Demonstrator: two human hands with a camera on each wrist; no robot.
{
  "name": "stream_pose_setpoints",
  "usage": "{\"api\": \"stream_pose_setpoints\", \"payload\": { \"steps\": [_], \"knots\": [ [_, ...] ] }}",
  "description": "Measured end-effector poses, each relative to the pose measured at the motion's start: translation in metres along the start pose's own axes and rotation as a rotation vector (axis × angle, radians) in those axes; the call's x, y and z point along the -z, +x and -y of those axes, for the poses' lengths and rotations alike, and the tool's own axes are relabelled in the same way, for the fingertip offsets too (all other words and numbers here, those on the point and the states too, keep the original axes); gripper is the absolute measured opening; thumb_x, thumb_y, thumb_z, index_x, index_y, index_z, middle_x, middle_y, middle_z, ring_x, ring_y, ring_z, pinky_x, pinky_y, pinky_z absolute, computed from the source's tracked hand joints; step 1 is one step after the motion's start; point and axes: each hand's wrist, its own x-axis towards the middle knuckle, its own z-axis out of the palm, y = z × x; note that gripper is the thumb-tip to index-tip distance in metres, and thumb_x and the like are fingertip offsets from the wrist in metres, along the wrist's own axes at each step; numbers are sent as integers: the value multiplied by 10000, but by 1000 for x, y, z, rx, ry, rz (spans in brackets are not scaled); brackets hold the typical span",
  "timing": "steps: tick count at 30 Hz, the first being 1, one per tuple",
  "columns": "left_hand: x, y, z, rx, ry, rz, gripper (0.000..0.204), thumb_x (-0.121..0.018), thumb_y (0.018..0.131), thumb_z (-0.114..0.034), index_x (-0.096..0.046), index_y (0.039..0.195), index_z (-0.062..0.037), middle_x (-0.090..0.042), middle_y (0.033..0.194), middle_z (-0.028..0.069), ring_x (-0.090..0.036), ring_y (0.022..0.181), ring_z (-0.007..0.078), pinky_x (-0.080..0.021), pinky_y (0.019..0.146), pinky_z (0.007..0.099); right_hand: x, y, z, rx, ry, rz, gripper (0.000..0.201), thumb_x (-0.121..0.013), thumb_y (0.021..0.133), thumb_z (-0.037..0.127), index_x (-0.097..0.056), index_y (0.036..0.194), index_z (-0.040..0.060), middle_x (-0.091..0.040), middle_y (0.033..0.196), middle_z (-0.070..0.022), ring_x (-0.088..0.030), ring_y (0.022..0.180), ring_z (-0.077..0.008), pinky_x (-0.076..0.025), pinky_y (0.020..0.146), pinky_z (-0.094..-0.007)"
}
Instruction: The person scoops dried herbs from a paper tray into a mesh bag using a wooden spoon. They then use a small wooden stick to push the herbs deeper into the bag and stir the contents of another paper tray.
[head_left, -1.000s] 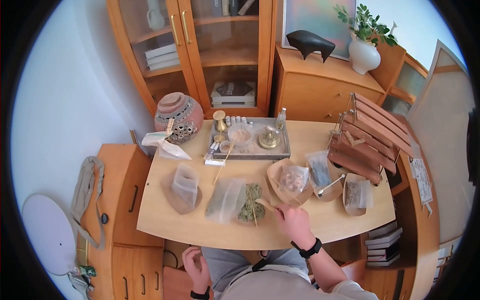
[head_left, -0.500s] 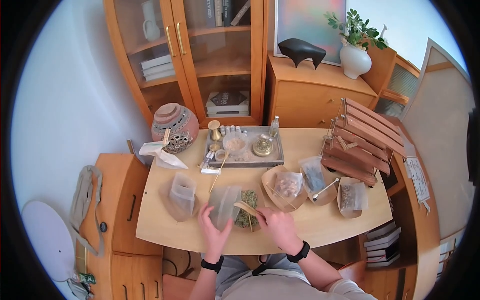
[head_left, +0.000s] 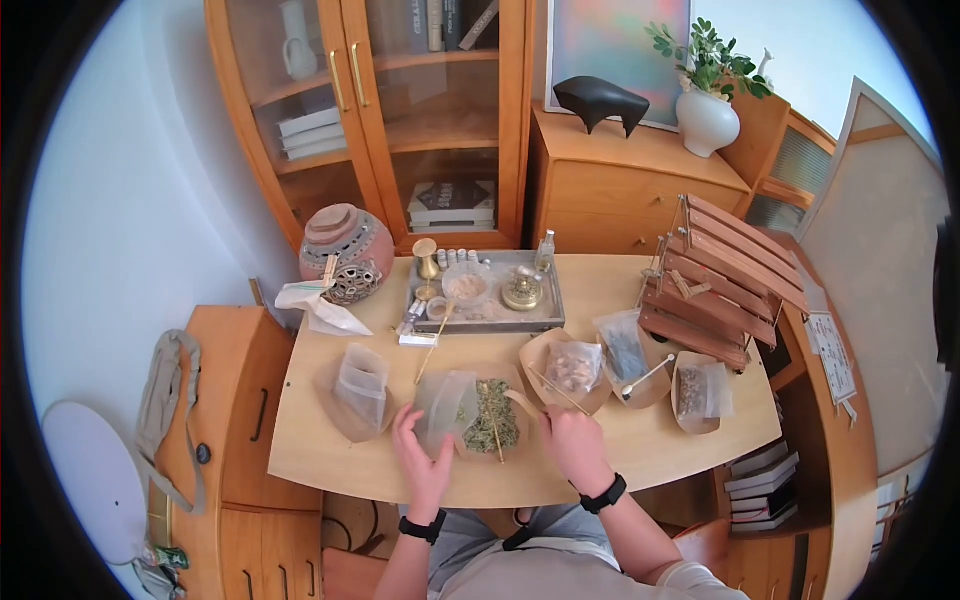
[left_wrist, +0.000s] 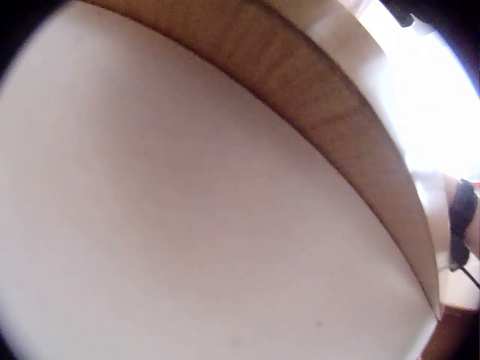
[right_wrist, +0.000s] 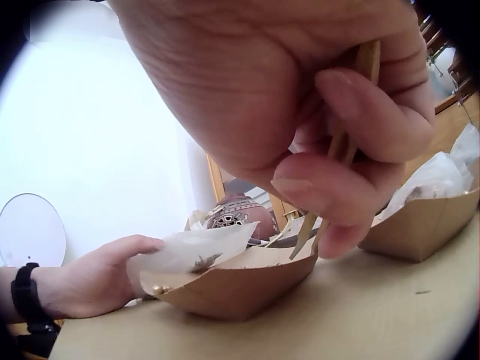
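In my right hand [head_left: 575, 447] I pinch slim wooden tweezers [right_wrist: 341, 146], their two tips at the rim of a brown paper tray [right_wrist: 240, 289]. Dried green herb [head_left: 492, 415] fills the right side of that tray, with a thin brass stick lying across it. A translucent bag [head_left: 450, 395] covers the tray's left side, with a little herb showing inside. My left hand [head_left: 424, 460] grips the bag at its left and near edge, thumb toward me and fingers partly behind it. The left wrist view shows mostly a pale surface and a wooden edge [left_wrist: 300, 105].
More paper trays with bags stand to the left [head_left: 355, 405] and right [head_left: 570, 375]. Behind them, a grey tray [head_left: 485, 325] bears brassware and small bottles. A patterned pot [head_left: 350, 250] stands at the back left, a folding wooden rack [head_left: 715, 290] at the right.
My left hand rose from below the table edge to the bag, which now lies further left off the herb. My right hand with the tweezers drew back right from the herb.
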Motion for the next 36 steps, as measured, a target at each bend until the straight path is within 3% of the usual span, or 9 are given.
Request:
{"api": "stream_pose_setpoints", "payload": {
  "steps": [8,10,13,17,23,26,32,34,36],
  "knots": [
    [1,0,2,-21,37,-9,560,-774,844,-100,-494,1322,-19,-480,1460,225,-461,1363,418,-356,1153,500,-12,23,12,29,-23,22,256,-675,957,244,-697,794,48,-698,685,-188,-711,623,-374,-579,574,-468],
    [1,1,2,-38,41,-11,558,-777,841,-107,-498,1317,-21,-485,1453,225,-464,1356,419,-357,1150,501,-16,21,7,-19,-12,62,216,-668,959,251,-755,881,70,-730,764,-170,-724,698,-374,-585,641,-474],
    [1,0,-1,-12,40,9,527,-746,878,-83,-488,1333,-16,-461,1480,217,-436,1394,401,-319,1187,484,-16,14,-5,-21,71,39,198,-675,957,249,-771,924,79,-740,783,-160,-729,713,-363,-582,649,-474],
    [-2,1,2,-37,62,-23,551,-777,839,-116,-504,1308,-20,-494,1436,227,-466,1340,430,-357,1140,513,11,7,3,-35,153,26,186,-682,958,235,-776,954,74,-745,799,-164,-731,719,-360,-581,650,-463],
    [-3,0,1,-44,89,-21,552,-771,844,-127,-506,1316,-16,-494,1445,226,-462,1341,433,-354,1140,517,23,4,37,109,290,-29,163,-690,961,226,-736,943,70,-732,776,-168,-717,676,-364,-573,615,-467],
    [-2,0,2,-44,107,-15,550,-767,852,-138,-507,1321,-17,-493,1451,226,-457,1348,432,-348,1144,518,14,4,39,124,141,39,170,-698,956,212,-761,970,55,-745,796,-169,-727,696,-358,-581,633,-452],
    [-2,-1,1,-21,81,-11,533,-759,869,-154,-510,1320,-18,-491,1453,226,-451,1354,432,-340,1150,522,24,0,14,-16,62,-44,191,-681,962,233,-753,910,63,-734,760,-169,-723,674,-361,-578,616,-465],
    [-3,-1,4,-33,75,-16,528,-755,876,-158,-511,1322,-16,-491,1453,226,-451,1354,433,-340,1151,521,24,-3,8,6,-140,63,267,-660,975,268,-721,813,65,-704,691,-182,-714,624,-371,-580,576,-469],
    [-2,0,3,-33,76,-11,527,-753,877,-160,-511,1323,-16,-491,1453,226,-452,1353,433,-342,1150,520,20,-5,10,6,-120,95,273,-651,974,258,-721,809,53,-704,703,-193,-710,638,-389,-579,594,-479]
  ]
}}
